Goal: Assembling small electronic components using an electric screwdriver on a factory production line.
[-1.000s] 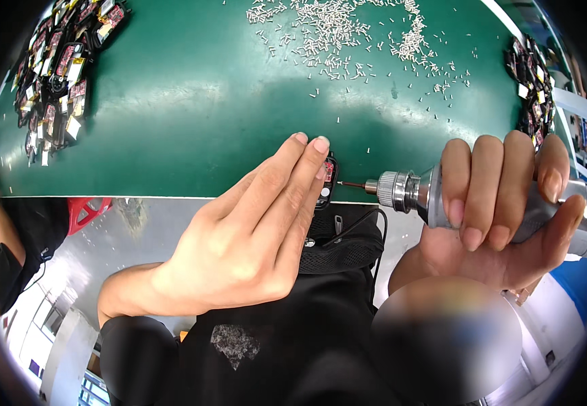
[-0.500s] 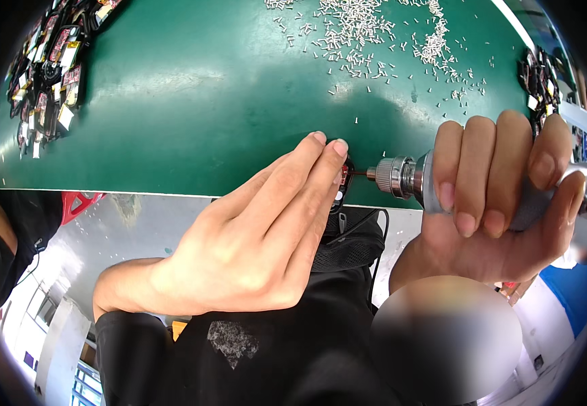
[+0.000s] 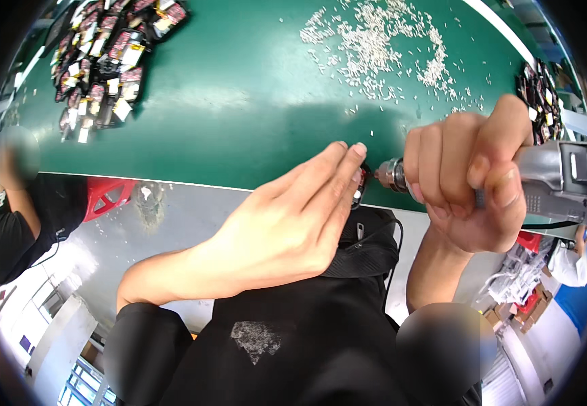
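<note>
My left hand (image 3: 280, 220) has its fingers held together around a small black-and-red device (image 3: 359, 188) at the table's near edge. Most of the device and my left thumb are hidden behind the hand. Closed around a grey electric screwdriver (image 3: 557, 176), my right hand (image 3: 473, 172) holds it level, pointing left. Its silver chuck (image 3: 392, 174) is close to the device, and the thin bit between them shows only faintly, so whether it touches cannot be told.
Small silver screws (image 3: 368, 47) lie scattered across the far side of the green table (image 3: 226, 101). Black devices with white tags (image 3: 104, 68) are heaped at the far left, with another heap (image 3: 540, 101) at the right. Someone's arm (image 3: 19, 196) and a red stool (image 3: 107, 196) are at left.
The screwdriver has come nearer to the device, with less of the bit showing. My view has shifted, so the screws and heaps sit differently in it. My left hand keeps its pose.
</note>
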The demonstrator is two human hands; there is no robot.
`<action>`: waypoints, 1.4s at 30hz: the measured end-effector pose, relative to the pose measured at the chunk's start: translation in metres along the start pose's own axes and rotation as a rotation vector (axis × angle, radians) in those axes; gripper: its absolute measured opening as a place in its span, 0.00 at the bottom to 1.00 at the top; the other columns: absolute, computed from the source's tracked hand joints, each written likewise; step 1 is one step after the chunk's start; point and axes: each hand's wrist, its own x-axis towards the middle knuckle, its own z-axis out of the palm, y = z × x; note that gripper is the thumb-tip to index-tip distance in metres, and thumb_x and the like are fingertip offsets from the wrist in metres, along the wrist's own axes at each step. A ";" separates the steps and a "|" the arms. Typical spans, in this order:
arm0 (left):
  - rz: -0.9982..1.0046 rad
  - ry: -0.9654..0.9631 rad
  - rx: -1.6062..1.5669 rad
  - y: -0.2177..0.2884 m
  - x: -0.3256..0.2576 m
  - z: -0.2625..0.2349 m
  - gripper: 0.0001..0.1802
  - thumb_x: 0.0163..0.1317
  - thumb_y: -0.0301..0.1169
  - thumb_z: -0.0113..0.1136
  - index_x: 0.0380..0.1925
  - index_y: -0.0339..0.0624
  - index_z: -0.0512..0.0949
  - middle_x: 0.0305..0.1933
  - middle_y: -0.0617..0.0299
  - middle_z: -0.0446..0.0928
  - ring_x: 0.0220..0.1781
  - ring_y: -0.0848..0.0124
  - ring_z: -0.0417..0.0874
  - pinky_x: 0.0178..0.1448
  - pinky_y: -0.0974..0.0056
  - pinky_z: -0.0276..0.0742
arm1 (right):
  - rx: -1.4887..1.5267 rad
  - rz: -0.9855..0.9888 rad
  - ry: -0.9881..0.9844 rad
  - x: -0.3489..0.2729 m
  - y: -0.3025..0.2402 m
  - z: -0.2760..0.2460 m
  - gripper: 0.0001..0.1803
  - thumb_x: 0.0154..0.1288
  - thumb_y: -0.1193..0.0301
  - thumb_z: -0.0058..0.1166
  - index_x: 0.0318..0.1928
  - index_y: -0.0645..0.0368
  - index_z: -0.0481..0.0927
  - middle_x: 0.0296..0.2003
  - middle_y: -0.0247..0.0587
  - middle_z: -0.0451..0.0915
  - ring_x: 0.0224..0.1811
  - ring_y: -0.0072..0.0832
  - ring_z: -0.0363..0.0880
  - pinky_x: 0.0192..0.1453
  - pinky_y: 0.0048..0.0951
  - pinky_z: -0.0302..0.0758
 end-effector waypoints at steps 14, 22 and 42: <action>-0.551 0.409 0.401 -0.148 -0.057 -0.087 0.22 0.57 0.16 0.50 0.54 0.34 0.71 0.57 0.44 0.71 0.61 0.47 0.68 0.64 0.53 0.64 | 0.363 -0.218 0.355 -0.058 -0.006 -0.015 0.08 0.68 0.69 0.43 0.34 0.56 0.61 0.11 0.27 0.59 0.09 0.16 0.56 0.19 0.21 0.61; -0.324 0.366 0.212 -0.114 0.011 -0.046 0.14 0.52 0.19 0.61 0.40 0.36 0.78 0.45 0.55 0.76 0.47 0.57 0.77 0.51 0.59 0.72 | 0.501 -0.148 0.495 -0.070 0.015 -0.012 0.06 0.66 0.70 0.43 0.33 0.57 0.63 0.10 0.28 0.58 0.09 0.18 0.56 0.19 0.24 0.61; -0.406 0.290 -0.082 -0.073 0.045 -0.004 0.04 0.63 0.21 0.49 0.30 0.33 0.67 0.30 0.55 0.68 0.29 0.65 0.70 0.36 0.64 0.68 | 0.606 -0.177 0.508 -0.085 0.014 -0.017 0.04 0.65 0.71 0.39 0.35 0.58 0.64 0.11 0.29 0.59 0.10 0.19 0.57 0.20 0.26 0.63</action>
